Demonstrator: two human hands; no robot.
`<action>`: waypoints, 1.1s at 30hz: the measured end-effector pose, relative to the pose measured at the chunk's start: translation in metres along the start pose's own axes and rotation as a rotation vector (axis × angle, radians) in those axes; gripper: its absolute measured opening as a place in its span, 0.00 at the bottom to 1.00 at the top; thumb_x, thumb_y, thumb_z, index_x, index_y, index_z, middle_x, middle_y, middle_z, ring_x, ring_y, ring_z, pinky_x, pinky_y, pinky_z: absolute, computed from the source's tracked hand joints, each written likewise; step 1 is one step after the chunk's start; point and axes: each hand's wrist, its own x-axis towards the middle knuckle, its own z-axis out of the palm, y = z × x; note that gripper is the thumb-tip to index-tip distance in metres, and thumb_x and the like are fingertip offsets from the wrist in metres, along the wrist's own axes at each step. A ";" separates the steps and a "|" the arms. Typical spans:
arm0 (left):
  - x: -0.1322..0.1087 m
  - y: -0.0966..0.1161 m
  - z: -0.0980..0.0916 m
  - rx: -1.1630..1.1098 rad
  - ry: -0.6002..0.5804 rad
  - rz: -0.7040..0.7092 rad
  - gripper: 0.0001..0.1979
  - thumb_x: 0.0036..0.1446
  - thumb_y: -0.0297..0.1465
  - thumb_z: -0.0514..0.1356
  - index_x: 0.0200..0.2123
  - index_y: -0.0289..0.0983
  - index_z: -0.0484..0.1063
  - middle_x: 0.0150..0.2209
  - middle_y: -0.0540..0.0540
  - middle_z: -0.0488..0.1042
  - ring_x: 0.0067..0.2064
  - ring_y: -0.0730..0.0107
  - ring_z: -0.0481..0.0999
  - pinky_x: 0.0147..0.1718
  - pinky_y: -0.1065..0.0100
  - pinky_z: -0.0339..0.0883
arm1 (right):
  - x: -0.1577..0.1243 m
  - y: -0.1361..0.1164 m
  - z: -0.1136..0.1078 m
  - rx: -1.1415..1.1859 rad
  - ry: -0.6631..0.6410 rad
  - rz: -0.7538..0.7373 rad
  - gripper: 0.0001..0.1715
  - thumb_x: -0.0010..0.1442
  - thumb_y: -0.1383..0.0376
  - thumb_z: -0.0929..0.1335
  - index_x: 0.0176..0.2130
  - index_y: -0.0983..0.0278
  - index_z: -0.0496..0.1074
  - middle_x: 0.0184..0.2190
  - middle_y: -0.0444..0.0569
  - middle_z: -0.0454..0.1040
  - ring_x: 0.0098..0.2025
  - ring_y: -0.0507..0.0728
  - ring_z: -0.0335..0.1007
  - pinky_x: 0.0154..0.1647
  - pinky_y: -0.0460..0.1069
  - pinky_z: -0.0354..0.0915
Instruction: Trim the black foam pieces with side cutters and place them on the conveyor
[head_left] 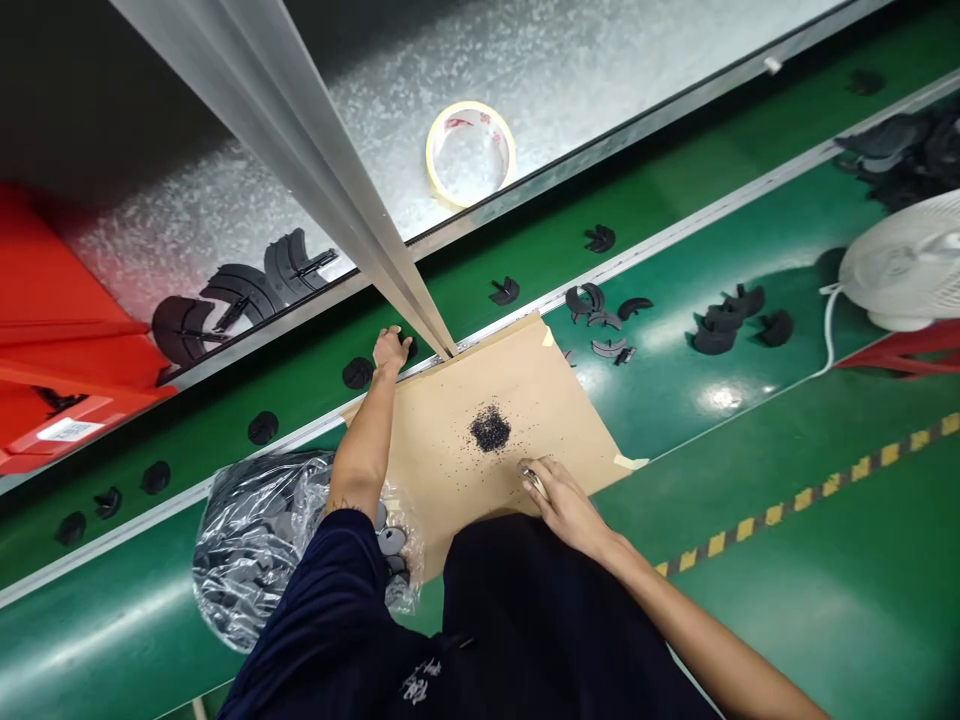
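Observation:
My left hand (pixel 391 350) reaches over the far green strip, its fingers curled on a dark part (pixel 409 346) that shows at its right edge. Another round black part (pixel 358 373) lies just left of that hand. At the near edge of the brown paper sheet (pixel 435 430), my right hand (pixel 551 490) is closed around a small tool (pixel 534 480) with a metal end and a pale body. A pile of tiny black pieces (pixel 490 428) is scattered on the paper, beyond my right hand. Tape strips hold the paper's right corners.
A clear plastic bag (pixel 255 540) of dark parts lies left of the paper. Black parts (pixel 724 320) sit to the right, near a white fan (pixel 907 260). A grey post (pixel 337 160) rises beside my left hand; a tape roll (pixel 471 153) rests on the metal shelf (pixel 600 90).

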 end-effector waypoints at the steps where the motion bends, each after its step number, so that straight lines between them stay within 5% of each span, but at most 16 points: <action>1: 0.001 0.004 0.003 -0.031 0.009 -0.019 0.11 0.59 0.25 0.61 0.45 0.32 0.75 0.52 0.30 0.77 0.57 0.48 0.77 0.56 0.55 0.70 | 0.001 -0.001 -0.002 -0.007 -0.001 -0.005 0.16 0.72 0.61 0.60 0.51 0.60 0.73 0.42 0.55 0.77 0.45 0.63 0.76 0.49 0.59 0.73; 4: -0.006 0.008 -0.003 -0.157 0.036 -0.020 0.09 0.59 0.24 0.60 0.43 0.33 0.74 0.45 0.34 0.79 0.53 0.50 0.80 0.54 0.55 0.71 | 0.001 -0.004 -0.007 0.053 0.022 -0.008 0.16 0.72 0.60 0.60 0.48 0.60 0.75 0.41 0.55 0.79 0.45 0.63 0.76 0.49 0.58 0.73; 7: -0.039 -0.005 -0.018 -0.326 0.034 0.068 0.08 0.64 0.28 0.56 0.44 0.34 0.73 0.39 0.42 0.79 0.47 0.59 0.82 0.50 0.61 0.75 | 0.003 -0.009 -0.004 0.251 0.011 0.023 0.19 0.71 0.54 0.61 0.46 0.60 0.76 0.37 0.53 0.79 0.41 0.62 0.77 0.46 0.57 0.73; 12: -0.181 -0.043 -0.026 -0.578 -0.102 0.277 0.09 0.65 0.37 0.63 0.39 0.36 0.74 0.35 0.46 0.81 0.35 0.69 0.83 0.37 0.69 0.78 | 0.017 -0.029 0.014 0.632 -0.033 0.167 0.34 0.64 0.38 0.64 0.48 0.62 0.75 0.33 0.50 0.78 0.33 0.58 0.72 0.40 0.55 0.73; 15: -0.274 -0.050 -0.017 -0.699 -0.194 0.435 0.08 0.64 0.38 0.65 0.39 0.39 0.75 0.33 0.47 0.82 0.33 0.68 0.84 0.33 0.68 0.79 | 0.023 -0.046 0.028 0.833 -0.181 0.252 0.34 0.55 0.36 0.71 0.44 0.61 0.77 0.33 0.48 0.77 0.31 0.55 0.70 0.39 0.53 0.72; 18: -0.326 -0.058 -0.011 -0.728 -0.186 0.464 0.07 0.60 0.30 0.69 0.42 0.41 0.76 0.34 0.46 0.82 0.31 0.66 0.83 0.29 0.65 0.79 | 0.021 -0.056 0.035 0.860 -0.332 0.304 0.33 0.44 0.41 0.79 0.38 0.62 0.78 0.29 0.45 0.75 0.30 0.54 0.70 0.37 0.52 0.72; 22: -0.328 -0.094 -0.020 -0.314 -0.140 0.113 0.03 0.65 0.26 0.63 0.41 0.39 0.76 0.35 0.48 0.82 0.36 0.67 0.84 0.36 0.66 0.79 | 0.008 -0.060 0.034 0.769 -0.312 0.295 0.34 0.38 0.41 0.81 0.34 0.62 0.77 0.24 0.43 0.71 0.27 0.53 0.67 0.31 0.51 0.70; 26: -0.304 -0.139 -0.031 -0.067 -0.027 -0.186 0.06 0.64 0.24 0.60 0.44 0.33 0.74 0.46 0.35 0.79 0.50 0.54 0.81 0.51 0.59 0.75 | -0.001 -0.060 0.032 0.772 -0.215 0.314 0.35 0.35 0.41 0.82 0.33 0.62 0.76 0.26 0.43 0.72 0.29 0.54 0.68 0.33 0.52 0.71; 29: -0.297 -0.159 -0.032 0.070 -0.013 -0.320 0.15 0.60 0.22 0.60 0.51 0.30 0.71 0.54 0.28 0.73 0.59 0.46 0.76 0.58 0.54 0.70 | -0.006 -0.059 0.029 0.770 -0.164 0.276 0.36 0.34 0.40 0.82 0.32 0.62 0.75 0.26 0.43 0.72 0.29 0.53 0.67 0.32 0.51 0.68; 33: -0.300 -0.169 -0.034 0.174 -0.071 -0.362 0.20 0.60 0.21 0.59 0.56 0.33 0.68 0.56 0.31 0.72 0.60 0.49 0.75 0.60 0.56 0.68 | -0.011 -0.055 0.026 0.756 -0.121 0.227 0.34 0.37 0.40 0.81 0.32 0.62 0.75 0.24 0.41 0.70 0.27 0.52 0.62 0.31 0.49 0.64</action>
